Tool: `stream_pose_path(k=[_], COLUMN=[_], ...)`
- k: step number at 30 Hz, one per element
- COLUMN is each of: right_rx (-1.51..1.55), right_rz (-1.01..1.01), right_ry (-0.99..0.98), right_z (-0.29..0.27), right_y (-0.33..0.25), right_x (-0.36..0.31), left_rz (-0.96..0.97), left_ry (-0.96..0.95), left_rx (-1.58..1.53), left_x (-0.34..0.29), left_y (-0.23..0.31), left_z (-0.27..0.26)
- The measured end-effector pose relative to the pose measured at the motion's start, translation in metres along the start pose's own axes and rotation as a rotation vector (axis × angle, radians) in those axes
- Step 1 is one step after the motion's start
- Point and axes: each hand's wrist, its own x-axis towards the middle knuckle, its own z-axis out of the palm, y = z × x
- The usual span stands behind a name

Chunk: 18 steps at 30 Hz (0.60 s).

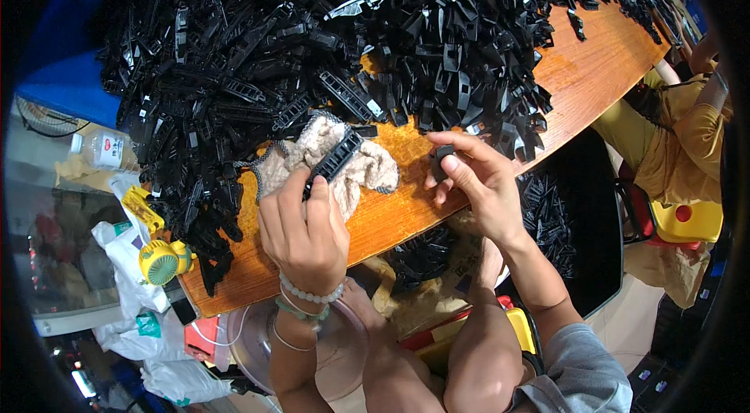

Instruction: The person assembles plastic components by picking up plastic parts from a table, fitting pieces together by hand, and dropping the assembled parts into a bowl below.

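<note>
My left hand [303,221] pinches a long black plastic part [336,159] with a ladder-like row of ribs, tilted over a crumpled cream cloth [373,171] with a dark striped edge. My right hand [483,182] is raised to the right of the cloth, near the front table edge. Between its thumb and fingers sits a small dark plastic piece [442,158], apart from the ribbed part. Just beyond both hands lies a huge heap of black plastic parts [258,46], some ribbed and long, others smooth and curved.
The orange wooden table [598,57] carries the heap. At its left corner are a yellow-green fan [162,261], white plastic bags [129,280] and a bottle [105,149]. A black bin [582,218] with parts stands below right. Another person [680,143] sits at the far right.
</note>
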Motion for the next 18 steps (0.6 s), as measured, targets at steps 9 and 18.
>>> stream_pose_path(k=[9, 18], right_rx=[-0.358, -0.181], right_rz=[-0.180, -0.123], right_ry=[-0.038, 0.058], right_z=[0.001, 0.009], right_y=[-0.001, 0.003], right_x=[0.003, -0.002], left_rz=[-0.018, -0.102], left_ry=[-0.053, 0.011], left_rx=[-0.001, -0.351], left_x=[-0.016, -0.023], left_y=[0.006, 0.003], left_z=[-0.015, -0.010])
